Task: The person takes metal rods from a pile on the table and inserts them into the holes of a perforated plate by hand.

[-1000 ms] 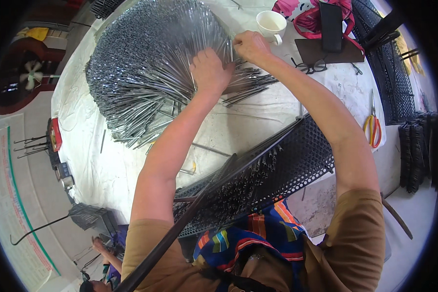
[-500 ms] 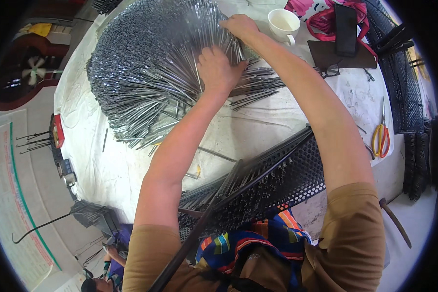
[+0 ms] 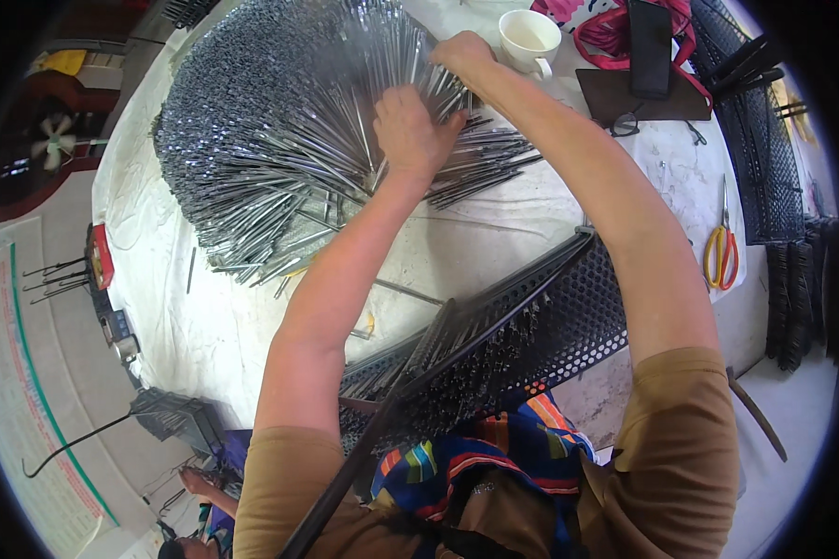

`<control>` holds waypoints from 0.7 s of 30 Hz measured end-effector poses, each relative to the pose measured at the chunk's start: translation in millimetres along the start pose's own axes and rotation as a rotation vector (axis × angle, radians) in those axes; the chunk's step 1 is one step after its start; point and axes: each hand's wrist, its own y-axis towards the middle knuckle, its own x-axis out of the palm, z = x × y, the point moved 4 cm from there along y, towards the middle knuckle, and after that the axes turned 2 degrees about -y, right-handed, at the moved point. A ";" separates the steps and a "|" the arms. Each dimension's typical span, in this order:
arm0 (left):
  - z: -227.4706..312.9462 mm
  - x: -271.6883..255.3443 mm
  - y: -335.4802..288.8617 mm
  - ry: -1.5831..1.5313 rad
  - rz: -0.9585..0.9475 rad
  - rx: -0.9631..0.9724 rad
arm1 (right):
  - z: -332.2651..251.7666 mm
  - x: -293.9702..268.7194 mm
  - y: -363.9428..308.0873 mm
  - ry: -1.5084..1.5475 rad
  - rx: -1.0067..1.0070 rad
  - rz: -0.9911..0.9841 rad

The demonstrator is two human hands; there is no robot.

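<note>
A large mound of thin grey metal rods (image 3: 252, 112) is heaped on the white-covered table, many standing on end and others fanned out toward me. My left hand (image 3: 408, 135) rests on the rods at the mound's right side, its thumb spread away from bent fingers. Beyond it, at the mound's far right edge, my right hand (image 3: 464, 54) curls down against the rods; its fingertips are hidden. Just below and right of the left hand lies a loose fan of rods (image 3: 485, 163).
Nearest me, a black perforated tray (image 3: 569, 317) holds many rods. A white cup (image 3: 529, 42) stands by my right forearm. Farther right are a phone (image 3: 650, 51), glasses (image 3: 625, 124) and orange-handled scissors (image 3: 721, 256). Another person's hand (image 3: 196, 482) shows at lower left.
The whole view has shifted slightly. Both my hands stay at the rods, the right one a little farther right against the table. The other person's hand at lower left has moved left.
</note>
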 end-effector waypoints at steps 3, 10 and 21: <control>-8.7 -7.5 -7.2 -0.104 0.097 0.018 | -1.9 -4.3 -20.2 0.065 0.037 0.034; -2.8 -12.6 -9.9 -0.081 -0.156 0.100 | 17.1 -31.1 -47.9 0.014 0.148 0.017; -12.2 -20.3 -11.5 -0.144 -0.463 0.304 | 43.6 -62.0 -100.0 -0.046 0.055 -0.068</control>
